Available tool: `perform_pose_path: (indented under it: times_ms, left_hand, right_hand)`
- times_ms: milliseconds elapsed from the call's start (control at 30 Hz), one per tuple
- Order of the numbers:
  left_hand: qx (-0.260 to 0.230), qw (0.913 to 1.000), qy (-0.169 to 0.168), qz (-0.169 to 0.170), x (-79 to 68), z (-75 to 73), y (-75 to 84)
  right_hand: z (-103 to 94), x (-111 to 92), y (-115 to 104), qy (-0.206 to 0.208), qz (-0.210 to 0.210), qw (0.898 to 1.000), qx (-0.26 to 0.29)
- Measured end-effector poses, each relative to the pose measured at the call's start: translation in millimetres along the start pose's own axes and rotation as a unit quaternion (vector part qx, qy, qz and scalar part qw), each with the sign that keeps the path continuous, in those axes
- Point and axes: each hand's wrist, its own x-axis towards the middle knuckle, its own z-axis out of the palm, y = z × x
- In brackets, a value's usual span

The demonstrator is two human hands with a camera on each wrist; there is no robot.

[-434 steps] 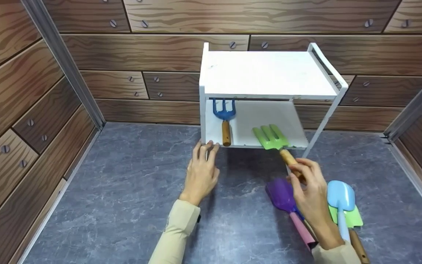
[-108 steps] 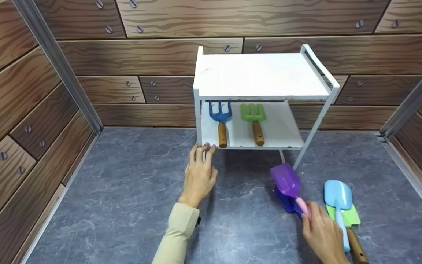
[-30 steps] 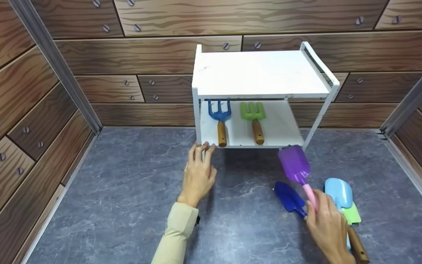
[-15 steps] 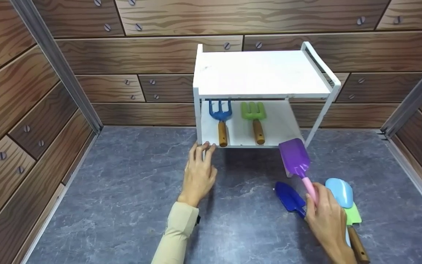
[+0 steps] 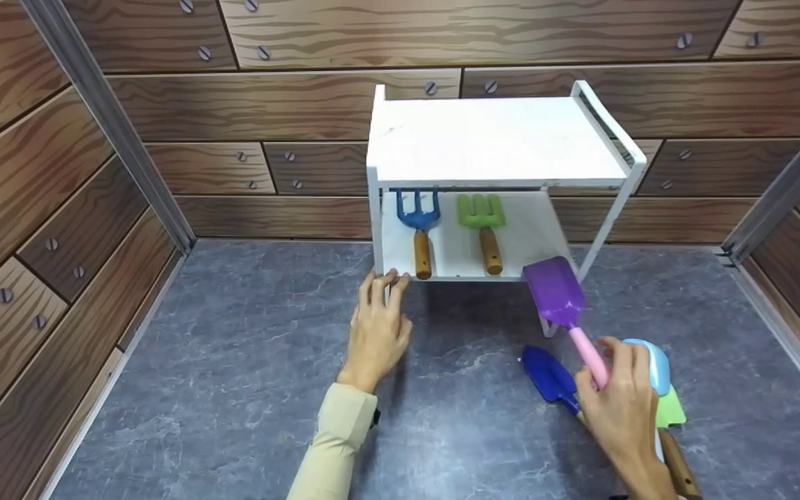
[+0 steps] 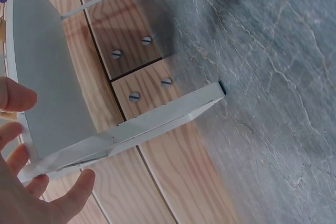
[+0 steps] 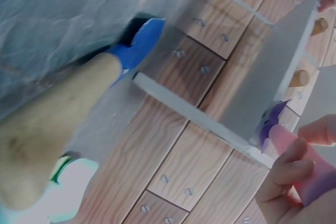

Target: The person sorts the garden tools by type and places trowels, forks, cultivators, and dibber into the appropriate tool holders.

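My right hand [image 5: 619,396] holds a purple hand shovel [image 5: 554,292] by its pink handle [image 7: 296,156]. The shovel's blade overlaps the right front corner of the lower shelf in the head view. My left hand [image 5: 376,340] rests its fingertips on the left front corner of the white two-tier rack [image 5: 497,139], around its leg; its thumb stands apart in the left wrist view. On the lower shelf, a blue hand fork [image 5: 419,217] lies at the left. Beside it lies a green hand fork [image 5: 481,212]. Both wooden handles point to the front.
A dark blue trowel [image 5: 549,375] lies on the grey marbled floor [image 5: 233,389] left of my right hand. Partly hidden behind that hand are a light blue shovel [image 5: 658,368] and a green tool [image 5: 671,410]. A wood-patterned wall [image 5: 268,104] stands behind the rack.
The green fork, earlier in my right hand, now lies on the lower shelf. My right hand has lifted the purple shovel off the blue trowel and up to the shelf's corner. My left hand stays put.
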Motion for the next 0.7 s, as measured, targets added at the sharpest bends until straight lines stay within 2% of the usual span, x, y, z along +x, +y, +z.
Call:
perform_pose_path:
  times_ms: [100,200,500,600,700]
  left_hand:
    - [-0.001,1.0000,0.000,0.000,-0.4,0.1,-0.2]
    - [0.000,1.0000,-0.002,-0.001,-0.6,0.2,-0.5]
    - [0.015,0.9998,0.004,0.009,0.2,-1.0,-0.4]
    - [0.013,0.9999,0.002,0.009,0.4,-1.1,-0.5]
    - [0.011,0.9999,0.001,0.008,0.6,-1.2,-0.9]
  right_hand:
    - [-0.2,2.9,-6.0,0.012,0.008,1.000,0.014]
    - [1.1,6.4,-9.6,0.034,-0.002,0.999,0.034]
    - [14.7,14.3,-14.5,0.145,-0.048,0.984,0.092]
    - [17.6,14.9,-17.5,0.164,-0.046,0.979,0.112]
    - [19.0,15.0,-20.7,0.167,-0.041,0.977,0.128]
